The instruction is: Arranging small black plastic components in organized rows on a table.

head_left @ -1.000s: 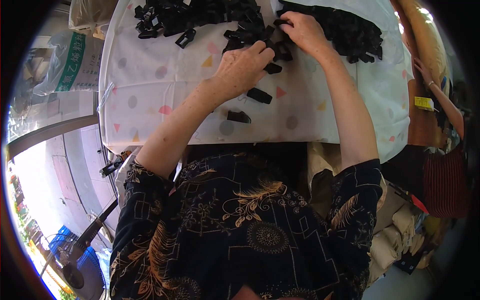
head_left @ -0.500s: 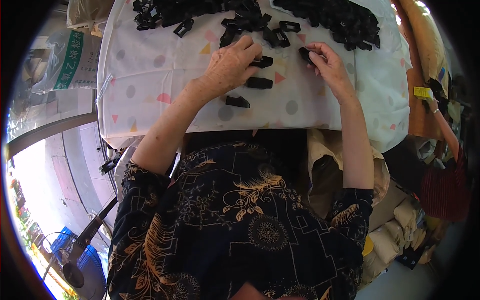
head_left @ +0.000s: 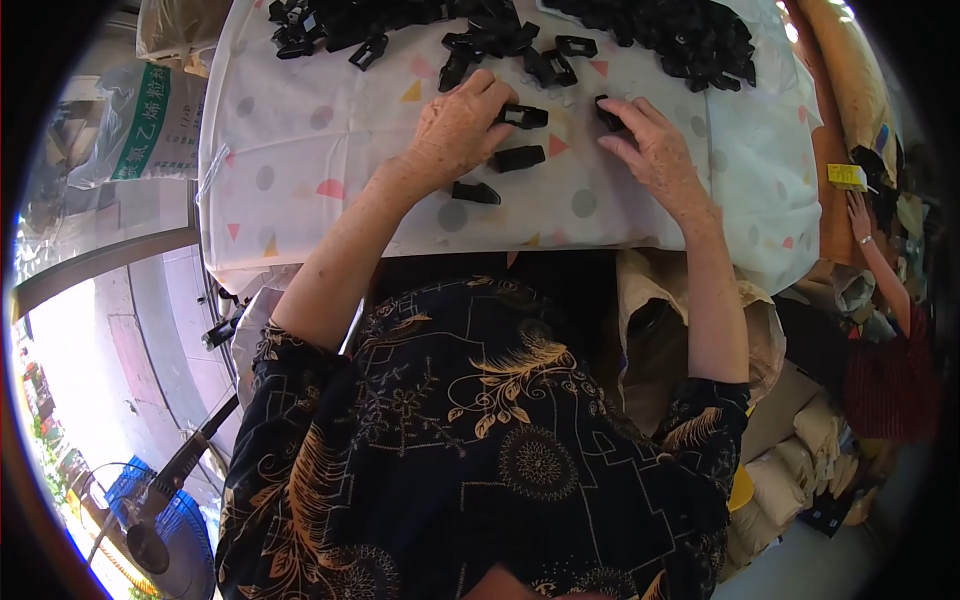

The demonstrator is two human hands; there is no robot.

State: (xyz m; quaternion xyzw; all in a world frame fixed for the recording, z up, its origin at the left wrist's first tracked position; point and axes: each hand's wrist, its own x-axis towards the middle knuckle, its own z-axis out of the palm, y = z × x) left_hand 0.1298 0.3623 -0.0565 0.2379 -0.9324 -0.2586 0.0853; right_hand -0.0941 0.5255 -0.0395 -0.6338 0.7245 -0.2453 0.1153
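Note:
My left hand (head_left: 460, 130) is over the middle of the cloth-covered table, fingers curled and thumb bent in around the left end of a small black plastic part (head_left: 526, 117) with an opening in it. A black part (head_left: 519, 158) and a shorter, slanted one (head_left: 475, 193) lie in a column just below it. To the right, my right hand (head_left: 655, 160) has its thumb spread away from its fingers. Its fingertips touch another small black part (head_left: 604, 112), partly hidden behind them.
Heaps of black parts (head_left: 400, 15) (head_left: 690, 45) cover the table's far side, with a few loose ones nearer. The patterned tablecloth (head_left: 330, 225) hangs over the front edge. An open sack (head_left: 650, 290) is below, right. A fan (head_left: 165, 530) stands lower left; a person's arm (head_left: 880, 255) shows far right.
My right thumb has moved away from the fingertips, loosening the pinch on the black part, which now sits slightly further left. My left hand has hardly moved.

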